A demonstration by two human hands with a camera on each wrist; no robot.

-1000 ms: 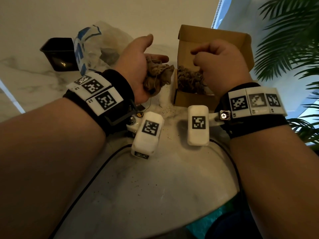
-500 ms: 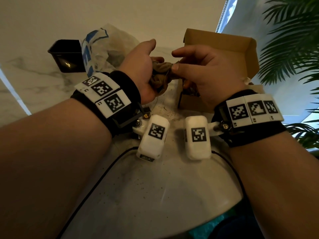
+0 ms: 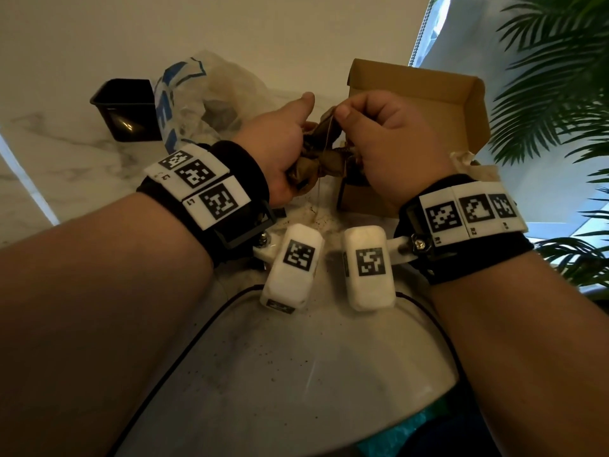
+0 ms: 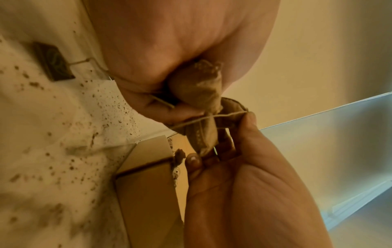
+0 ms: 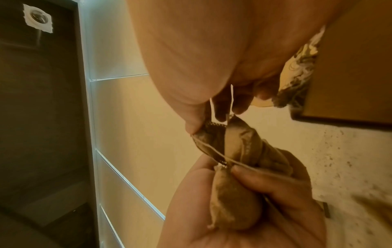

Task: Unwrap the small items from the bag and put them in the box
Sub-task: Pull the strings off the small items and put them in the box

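My left hand point(image 3: 280, 150) is curled round a clump of damp brown tea bags point(image 3: 316, 159), fingers point(image 5: 265, 181) and thumb closed on it, held in the air just beside the front left corner of the open brown cardboard box point(image 3: 412, 94). My right hand point(image 3: 392, 146) sits over that same corner of the box, thumb and forefinger pinched together on the top edge of one bag in the clump; the other fingers point(image 4: 193, 161) of that hand are curled in under it. A thin pale string point(image 4: 212, 117) runs taut across the clump between my two hands, and another strand hangs down from the clump toward the white marble tabletop point(image 3: 296, 374).

Inside the box, against its near wall, I can see a dark heap of more tea bags point(image 3: 354, 174), mostly hidden by my right hand. A small dark paper tag point(image 4: 53, 63) on its string lies flat on the tabletop to the left of the box, with brown crumbs point(image 4: 95, 109) scattered around it.

The crumpled clear plastic bag with blue print point(image 3: 197, 100) stands well to the left of the box, at the far side of the tabletop, and a small black square tub point(image 3: 128, 110) stands just left of the bag. Green palm fronds point(image 3: 553, 94) hang to the right of the box
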